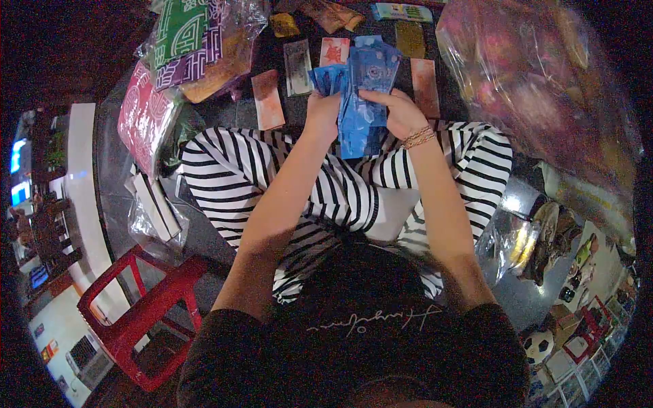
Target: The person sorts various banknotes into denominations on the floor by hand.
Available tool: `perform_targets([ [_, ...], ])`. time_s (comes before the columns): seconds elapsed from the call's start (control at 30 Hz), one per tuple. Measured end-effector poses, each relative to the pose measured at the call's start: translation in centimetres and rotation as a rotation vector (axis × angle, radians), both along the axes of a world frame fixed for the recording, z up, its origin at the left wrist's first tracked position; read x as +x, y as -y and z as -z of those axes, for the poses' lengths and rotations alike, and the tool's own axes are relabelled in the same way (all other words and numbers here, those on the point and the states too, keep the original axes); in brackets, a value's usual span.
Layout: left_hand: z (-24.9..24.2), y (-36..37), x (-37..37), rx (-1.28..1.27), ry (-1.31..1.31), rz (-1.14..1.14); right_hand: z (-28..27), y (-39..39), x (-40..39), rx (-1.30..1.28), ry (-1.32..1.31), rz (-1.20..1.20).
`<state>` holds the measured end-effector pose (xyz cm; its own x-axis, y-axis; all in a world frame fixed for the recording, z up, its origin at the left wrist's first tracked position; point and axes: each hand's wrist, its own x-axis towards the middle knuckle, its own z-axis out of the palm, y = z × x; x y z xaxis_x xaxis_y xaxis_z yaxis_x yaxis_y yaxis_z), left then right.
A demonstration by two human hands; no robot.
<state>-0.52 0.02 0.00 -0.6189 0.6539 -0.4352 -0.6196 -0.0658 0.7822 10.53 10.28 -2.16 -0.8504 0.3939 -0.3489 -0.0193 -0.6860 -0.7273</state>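
Several blue banknotes (360, 119) are fanned out between my two hands, above my crossed legs. My left hand (324, 114) is closed round their left side, where more blue notes (329, 79) stick out at the top. On the right, my right hand (401, 112) pinches the notes with its thumb or a finger laid across them. Flat on the dark floor lie a reddish note (267, 100) left of my hands, a greyish note (298, 67) beside it, a red note (335, 51) behind the blue ones, and another reddish note (426, 87) to the right.
Patterned plastic bags (151, 115) lie at the upper left. A large clear bag with pink items (503, 61) fills the upper right. Small packets (284, 25) lie at the top. A red stool (153, 326) is at lower left, a football (539, 345) at lower right.
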Motion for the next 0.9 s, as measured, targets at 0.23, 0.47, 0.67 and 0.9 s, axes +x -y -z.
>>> perform_targets([
  [0.23, 0.2, -0.4, -0.3, 0.053, 0.11, -0.067, -2.4, -0.1, 0.2, -0.098, 0.005, 0.152],
  [0.47, 1.5, -0.3, -1.0, -0.182, -0.026, -0.071, -3.9, -0.2, 0.3, 0.055, 0.026, 0.222],
  [0.67, 0.4, 0.1, -0.3, -0.086, 0.013, -0.043, -1.9, 1.0, -0.4, 0.019, 0.021, 0.053],
  [0.9, 0.2, -0.2, -0.4, -0.076, 0.082, -0.022, -1.5, 1.2, -0.7, 0.01, 0.048, 0.191],
])
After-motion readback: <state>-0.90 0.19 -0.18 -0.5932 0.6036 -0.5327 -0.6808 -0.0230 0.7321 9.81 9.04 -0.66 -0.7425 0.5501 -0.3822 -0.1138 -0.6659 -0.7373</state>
